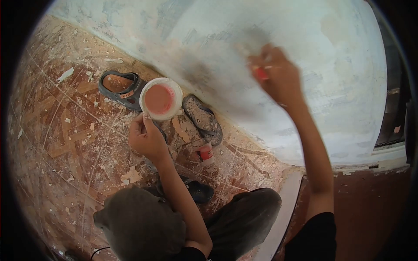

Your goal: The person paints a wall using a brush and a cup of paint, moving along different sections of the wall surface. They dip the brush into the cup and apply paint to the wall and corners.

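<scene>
My left hand (147, 135) pinches the near rim of a round white tub (175, 102) and holds it over the floor. Inside the tub shows a smooth reddish-pink content. My right hand (278, 74) is raised close to the whitish wall (348, 91), its fingers closed round a tool with a red handle (260, 73). Motion smears the tool's far end against the wall, so I cannot tell its kind.
A dark clog (117, 90) lies left of the tub, and a grey flip-flop (203, 117) to its right. Near the flip-flop stands a clear cup with a red label (205, 153). Plaster flakes litter the patterned floor (65, 130). A pale threshold (285, 204) borders the reddish-brown floor (365, 209).
</scene>
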The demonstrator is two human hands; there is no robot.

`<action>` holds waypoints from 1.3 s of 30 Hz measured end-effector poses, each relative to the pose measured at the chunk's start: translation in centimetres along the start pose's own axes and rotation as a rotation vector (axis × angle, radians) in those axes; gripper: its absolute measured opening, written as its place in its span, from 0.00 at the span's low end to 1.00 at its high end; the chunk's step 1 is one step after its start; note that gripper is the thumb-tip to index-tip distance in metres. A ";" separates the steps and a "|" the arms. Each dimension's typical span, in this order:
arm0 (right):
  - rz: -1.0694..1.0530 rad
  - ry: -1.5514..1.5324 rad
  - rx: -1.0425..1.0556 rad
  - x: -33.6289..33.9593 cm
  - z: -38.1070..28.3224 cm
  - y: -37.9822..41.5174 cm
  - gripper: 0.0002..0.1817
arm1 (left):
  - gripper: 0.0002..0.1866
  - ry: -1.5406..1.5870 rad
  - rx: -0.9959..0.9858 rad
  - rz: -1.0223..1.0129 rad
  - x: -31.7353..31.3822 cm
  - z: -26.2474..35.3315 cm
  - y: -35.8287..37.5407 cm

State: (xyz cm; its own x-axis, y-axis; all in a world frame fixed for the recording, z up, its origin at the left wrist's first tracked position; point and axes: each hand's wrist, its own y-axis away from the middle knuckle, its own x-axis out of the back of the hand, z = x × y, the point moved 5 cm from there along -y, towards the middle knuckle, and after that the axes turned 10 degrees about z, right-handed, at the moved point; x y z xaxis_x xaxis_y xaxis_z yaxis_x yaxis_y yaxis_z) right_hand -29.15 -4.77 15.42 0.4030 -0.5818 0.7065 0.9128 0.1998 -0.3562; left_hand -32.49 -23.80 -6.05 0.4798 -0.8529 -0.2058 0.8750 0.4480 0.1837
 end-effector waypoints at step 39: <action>-0.109 -0.014 -0.001 -13.2 -9.9 12.0 0.20 | 0.06 0.066 0.108 -0.007 -0.1 -1.0 0.2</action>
State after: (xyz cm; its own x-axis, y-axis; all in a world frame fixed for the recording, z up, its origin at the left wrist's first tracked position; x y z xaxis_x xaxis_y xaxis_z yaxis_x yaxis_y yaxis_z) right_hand -24.17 -2.43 -4.25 0.3024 -0.5886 0.7498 0.9511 0.1348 -0.2777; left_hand -32.27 -23.36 -6.93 0.4797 -0.8350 -0.2696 0.8682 0.4073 0.2833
